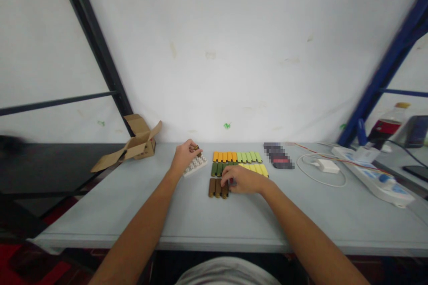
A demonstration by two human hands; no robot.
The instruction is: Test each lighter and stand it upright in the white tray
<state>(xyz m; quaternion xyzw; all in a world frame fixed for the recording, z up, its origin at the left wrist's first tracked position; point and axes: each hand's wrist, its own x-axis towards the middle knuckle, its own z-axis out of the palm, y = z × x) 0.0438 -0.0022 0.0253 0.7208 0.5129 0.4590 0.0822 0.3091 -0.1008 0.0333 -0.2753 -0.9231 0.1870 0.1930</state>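
My left hand (183, 156) is closed in a pinch on a small brown piece with a golden end (196, 148), just above a white tray (191, 172) covered in round white knobs or cells. Nearer the front edge, my right hand (245, 179) has its fingers closed at the right end of a short row of brown lighter-shaped bars (215, 188); they touch the last bar, and part of it is hidden. Behind this row lie dark green bars (219, 169) and yellow bars (259, 169), partly covered by my right hand. Orange bars (224, 156) and light green bars (249, 156) form the back row.
An open cardboard box (144, 144) stands at the back left. To the right are a blurred dark packet (279, 156), a white charger (327, 166) with its cable, and a long power strip (374, 178). A bottle of dark drink (384, 129) leans farther right.
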